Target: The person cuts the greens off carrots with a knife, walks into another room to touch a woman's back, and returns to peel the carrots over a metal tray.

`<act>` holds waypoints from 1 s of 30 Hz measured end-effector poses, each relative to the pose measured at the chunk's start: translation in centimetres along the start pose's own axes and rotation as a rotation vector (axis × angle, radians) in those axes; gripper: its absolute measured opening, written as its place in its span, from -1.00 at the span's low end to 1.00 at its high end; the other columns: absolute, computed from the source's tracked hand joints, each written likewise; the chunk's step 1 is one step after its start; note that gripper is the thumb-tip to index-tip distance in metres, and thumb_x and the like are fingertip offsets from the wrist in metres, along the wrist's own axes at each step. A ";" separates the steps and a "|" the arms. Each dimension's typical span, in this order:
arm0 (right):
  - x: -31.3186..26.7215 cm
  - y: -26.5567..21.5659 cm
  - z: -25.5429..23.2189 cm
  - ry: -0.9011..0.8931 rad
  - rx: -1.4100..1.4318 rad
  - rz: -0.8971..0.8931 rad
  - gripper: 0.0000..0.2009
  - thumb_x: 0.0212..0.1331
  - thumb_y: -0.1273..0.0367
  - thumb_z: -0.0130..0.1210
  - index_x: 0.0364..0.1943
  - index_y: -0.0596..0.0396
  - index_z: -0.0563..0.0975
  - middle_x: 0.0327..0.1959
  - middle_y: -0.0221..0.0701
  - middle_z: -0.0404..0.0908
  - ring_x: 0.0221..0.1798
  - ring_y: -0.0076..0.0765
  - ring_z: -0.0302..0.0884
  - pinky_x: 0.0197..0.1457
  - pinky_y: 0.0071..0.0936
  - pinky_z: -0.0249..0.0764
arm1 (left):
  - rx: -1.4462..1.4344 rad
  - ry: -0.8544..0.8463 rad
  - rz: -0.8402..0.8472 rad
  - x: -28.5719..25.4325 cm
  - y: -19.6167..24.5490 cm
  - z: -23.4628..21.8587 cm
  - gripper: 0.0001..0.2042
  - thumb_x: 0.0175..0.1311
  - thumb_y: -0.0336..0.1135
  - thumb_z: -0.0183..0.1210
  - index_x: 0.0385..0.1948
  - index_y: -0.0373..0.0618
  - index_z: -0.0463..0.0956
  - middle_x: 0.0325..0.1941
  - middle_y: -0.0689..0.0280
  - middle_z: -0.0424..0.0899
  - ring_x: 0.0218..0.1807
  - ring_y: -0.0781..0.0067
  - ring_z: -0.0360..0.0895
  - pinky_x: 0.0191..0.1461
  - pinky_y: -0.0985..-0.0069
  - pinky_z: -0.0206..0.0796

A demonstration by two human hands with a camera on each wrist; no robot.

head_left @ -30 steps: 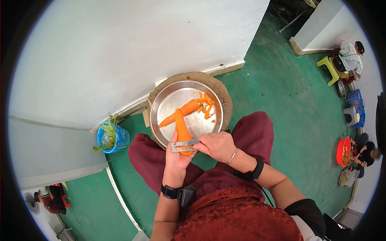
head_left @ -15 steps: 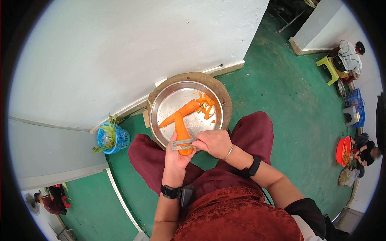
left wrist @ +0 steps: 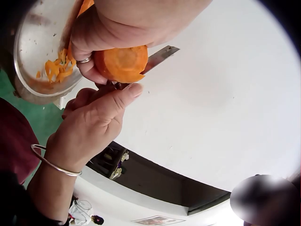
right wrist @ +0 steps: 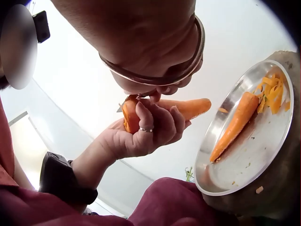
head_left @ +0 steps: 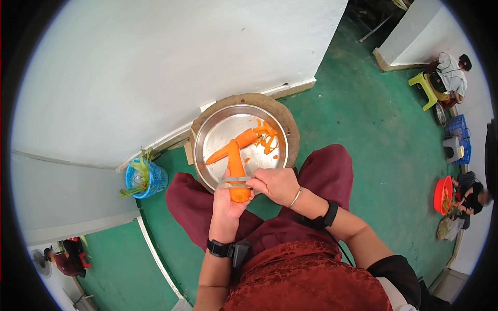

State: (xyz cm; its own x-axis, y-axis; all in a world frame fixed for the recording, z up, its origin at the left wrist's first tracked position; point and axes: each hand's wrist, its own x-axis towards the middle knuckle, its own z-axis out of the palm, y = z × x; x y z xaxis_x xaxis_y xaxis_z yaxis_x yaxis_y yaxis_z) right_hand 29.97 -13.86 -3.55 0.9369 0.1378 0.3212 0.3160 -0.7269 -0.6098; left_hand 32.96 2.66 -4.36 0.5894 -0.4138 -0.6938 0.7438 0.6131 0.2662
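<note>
My left hand (head_left: 226, 203) grips a thick orange carrot (head_left: 236, 163), fingers curled round it near its broad end. That flat, cut-looking end (left wrist: 126, 63) faces the left wrist camera. My right hand (head_left: 278, 185) pinches one end of a metal peeler (head_left: 234, 179), which lies crosswise on the carrot. Most of the peeler's held end is hidden in the right hand's fingers. Below, a second carrot (right wrist: 236, 125) rests in a round steel basin (head_left: 220, 127), beside a heap of orange peelings (head_left: 268, 130). The held carrot's narrow end points out over the basin.
The basin stands on a round wooden block (head_left: 291, 127) against a white wall (head_left: 171, 62). A blue basket (head_left: 158, 179) with green stalks is at the left. Across the green floor (head_left: 384, 135) sit other people, near a red tub (head_left: 441, 194) and a yellow-green stool (head_left: 426, 90).
The peeler has shifted slightly along the held carrot, away from its broad end, with the right hand following. A small orange scrap now shows over the basin beside the carrot.
</note>
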 end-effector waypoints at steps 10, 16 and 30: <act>-0.1 1.6 1.1 -0.038 -0.124 0.035 -0.64 0.18 0.03 -0.05 -0.59 -0.04 0.41 -0.70 -0.41 0.46 -0.60 -0.25 0.50 -0.61 -0.37 0.36 | 0.071 0.095 -0.017 -0.1 -0.3 0.0 -0.62 0.33 0.02 -0.13 -0.14 -0.12 0.37 -0.36 0.17 0.55 -0.50 0.23 0.51 -0.55 0.35 0.38; -0.1 1.0 -0.4 0.024 -0.042 0.062 -0.66 0.18 0.03 -0.05 -0.57 -0.06 0.44 -0.67 -0.42 0.48 -0.60 -0.24 0.50 -0.61 -0.36 0.36 | 0.129 0.053 0.035 -0.5 -0.6 0.6 -0.60 0.33 0.04 -0.14 -0.14 -0.14 0.37 -0.37 0.17 0.55 -0.51 0.24 0.51 -0.54 0.35 0.38; -0.4 0.6 0.7 0.042 -0.018 -0.057 -0.65 0.17 0.03 -0.04 -0.59 -0.05 0.42 -0.70 -0.43 0.47 -0.63 -0.28 0.49 -0.62 -0.39 0.36 | 0.061 0.049 0.043 -0.4 -0.1 0.4 -0.60 0.33 0.06 -0.14 -0.10 -0.10 0.36 -0.35 0.17 0.56 -0.44 0.24 0.53 -0.48 0.35 0.38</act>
State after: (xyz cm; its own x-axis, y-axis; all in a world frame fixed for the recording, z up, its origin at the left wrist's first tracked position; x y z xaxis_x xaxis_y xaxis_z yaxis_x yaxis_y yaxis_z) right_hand 29.93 -13.92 -4.51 0.9102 0.1511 0.3857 0.3657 -0.7305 -0.5767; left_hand 32.77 2.52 -3.79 0.6059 -0.3540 -0.7125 0.7370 0.5870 0.3351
